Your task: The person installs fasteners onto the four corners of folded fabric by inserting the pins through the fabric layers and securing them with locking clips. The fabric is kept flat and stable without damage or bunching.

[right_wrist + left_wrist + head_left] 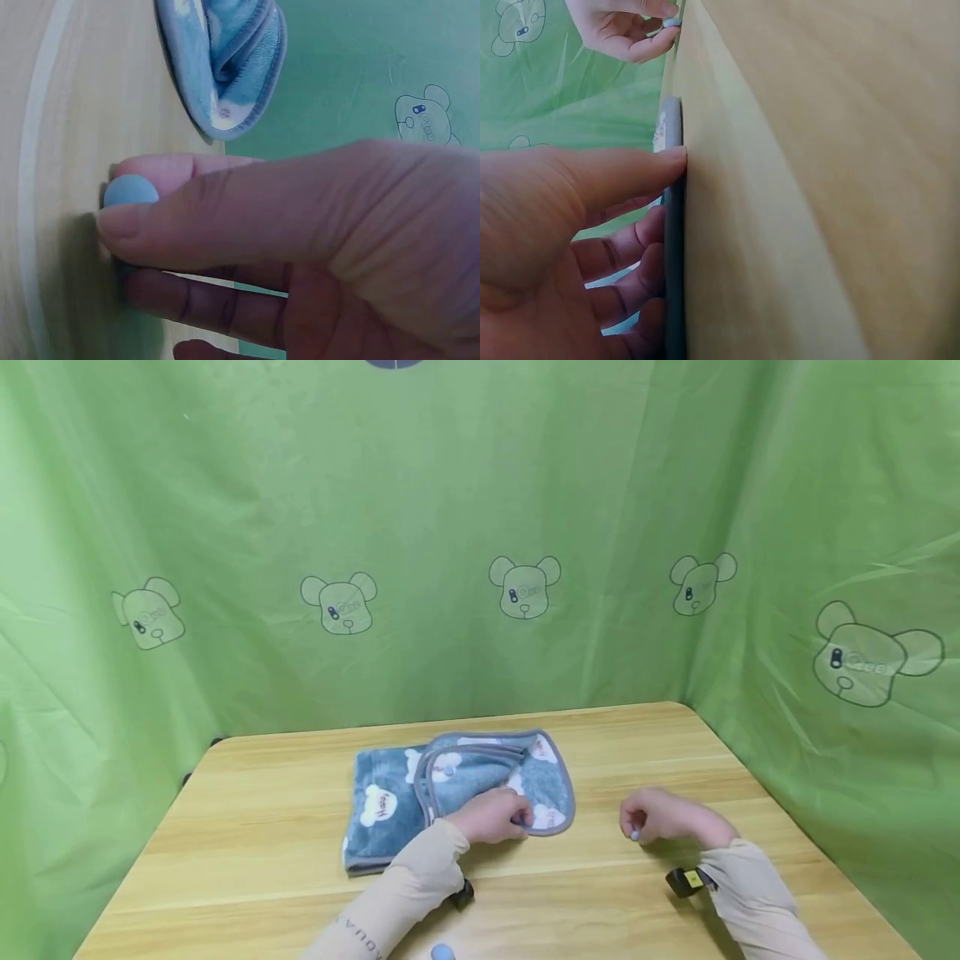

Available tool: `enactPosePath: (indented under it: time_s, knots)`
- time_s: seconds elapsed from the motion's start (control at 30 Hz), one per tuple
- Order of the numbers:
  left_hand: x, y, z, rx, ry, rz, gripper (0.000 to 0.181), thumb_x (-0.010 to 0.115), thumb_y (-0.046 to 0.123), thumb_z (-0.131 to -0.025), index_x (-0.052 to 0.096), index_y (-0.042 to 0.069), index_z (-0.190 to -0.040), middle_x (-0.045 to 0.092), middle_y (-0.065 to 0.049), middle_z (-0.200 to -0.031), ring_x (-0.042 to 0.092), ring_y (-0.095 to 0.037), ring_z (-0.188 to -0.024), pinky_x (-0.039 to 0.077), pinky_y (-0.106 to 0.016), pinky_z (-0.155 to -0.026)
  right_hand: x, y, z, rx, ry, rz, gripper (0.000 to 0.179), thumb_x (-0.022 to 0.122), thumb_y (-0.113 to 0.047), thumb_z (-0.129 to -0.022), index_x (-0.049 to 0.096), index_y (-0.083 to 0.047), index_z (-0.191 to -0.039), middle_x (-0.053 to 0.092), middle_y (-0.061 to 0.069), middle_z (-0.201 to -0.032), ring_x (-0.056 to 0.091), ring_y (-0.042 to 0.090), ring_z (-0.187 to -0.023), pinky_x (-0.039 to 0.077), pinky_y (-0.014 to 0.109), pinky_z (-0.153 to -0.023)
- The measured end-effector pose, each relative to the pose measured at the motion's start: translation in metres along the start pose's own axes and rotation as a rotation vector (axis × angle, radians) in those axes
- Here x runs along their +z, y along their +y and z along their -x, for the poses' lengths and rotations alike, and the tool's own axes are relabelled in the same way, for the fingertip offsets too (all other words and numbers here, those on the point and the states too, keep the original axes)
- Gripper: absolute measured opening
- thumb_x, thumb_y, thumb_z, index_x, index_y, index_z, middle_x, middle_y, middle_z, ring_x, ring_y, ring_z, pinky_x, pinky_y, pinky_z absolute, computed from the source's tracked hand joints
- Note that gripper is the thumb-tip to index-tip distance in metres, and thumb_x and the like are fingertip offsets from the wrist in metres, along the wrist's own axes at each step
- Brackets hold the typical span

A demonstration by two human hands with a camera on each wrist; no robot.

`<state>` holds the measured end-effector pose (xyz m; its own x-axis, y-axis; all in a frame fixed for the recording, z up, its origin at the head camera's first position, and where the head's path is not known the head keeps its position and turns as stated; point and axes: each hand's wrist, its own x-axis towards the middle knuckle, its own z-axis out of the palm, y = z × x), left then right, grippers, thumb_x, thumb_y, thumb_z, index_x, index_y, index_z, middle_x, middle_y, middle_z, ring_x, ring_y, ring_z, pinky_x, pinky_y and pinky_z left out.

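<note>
A folded blue-teal fleece blanket (386,835) with a grey trimmed edge and white bear-shaped prints lies on the table. One rounded corner is turned over to the right. My left hand (491,816) is at the blanket's near edge; in the left wrist view its thumb lies on the grey trim (674,247), with the fingers curled at the fleece behind it. To the right of the blanket, my right hand (660,817) pinches a small round blue disc (131,190) between thumb and index finger, low over the wood.
A second round blue piece (442,952) lies on the wooden table (247,835) near the front. Green curtains (450,643) with bear-head drawings hang behind the table and at both sides. Each wrist wears a black camera (684,882).
</note>
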<state>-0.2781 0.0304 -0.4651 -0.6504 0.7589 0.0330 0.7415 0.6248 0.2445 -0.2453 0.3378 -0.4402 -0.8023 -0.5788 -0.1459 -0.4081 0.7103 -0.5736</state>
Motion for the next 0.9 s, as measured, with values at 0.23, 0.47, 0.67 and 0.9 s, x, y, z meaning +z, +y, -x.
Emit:
enactPosePath:
  time_s: [0.23, 0.47, 0.67, 0.9]
  knots:
    - [0.001, 0.001, -0.001, 0.025, 0.009, -0.045, 0.009, 0.063, 0.02, -0.093, 0.064, 0.021, -0.085, 0.054, 0.011, -0.08, 0.047, -0.003, -0.078, 0.039, -0.015, -0.072, 0.002, -0.001, -0.001, 0.034, 0.008, -0.004, 0.017, 0.064, 0.01, -0.068, 0.061, -0.005, -0.076, 0.056, -0.001, -0.072, 0.045, 0.004, -0.065, 0.039, 0.02, -0.059]
    - [-0.001, -0.007, 0.001, 0.038, 0.028, 0.203, 0.012, 0.051, 0.011, -0.099, 0.055, 0.014, -0.088, 0.051, 0.007, -0.083, 0.045, -0.003, -0.079, 0.04, -0.016, -0.076, 0.002, -0.005, -0.003, 0.026, 0.042, -0.025, 0.015, 0.064, 0.007, -0.072, 0.062, -0.006, -0.079, 0.057, 0.0, -0.074, 0.047, 0.003, -0.067, 0.041, 0.02, -0.06]
    - [-0.009, -0.019, 0.005, -0.043, 0.069, 0.577, 0.007, 0.051, 0.013, -0.1, 0.055, 0.01, -0.095, 0.052, 0.005, -0.085, 0.047, -0.004, -0.076, 0.042, -0.018, -0.073, 0.002, -0.016, -0.012, -0.06, 0.134, -0.023, 0.01, 0.065, 0.003, -0.08, 0.064, -0.006, -0.084, 0.062, 0.001, -0.078, 0.052, 0.002, -0.073, 0.047, 0.022, -0.065]
    - [-0.012, -0.03, 0.009, -0.133, 0.121, 0.889, 0.012, 0.048, 0.015, -0.102, 0.054, 0.005, -0.102, 0.048, 0.001, -0.092, 0.045, -0.011, -0.082, 0.04, -0.024, -0.074, 0.018, -0.039, -0.03, -0.133, 0.309, -0.05, 0.006, 0.07, -0.006, -0.085, 0.066, -0.01, -0.089, 0.066, -0.003, -0.085, 0.055, 0.0, -0.08, 0.049, 0.023, -0.07]
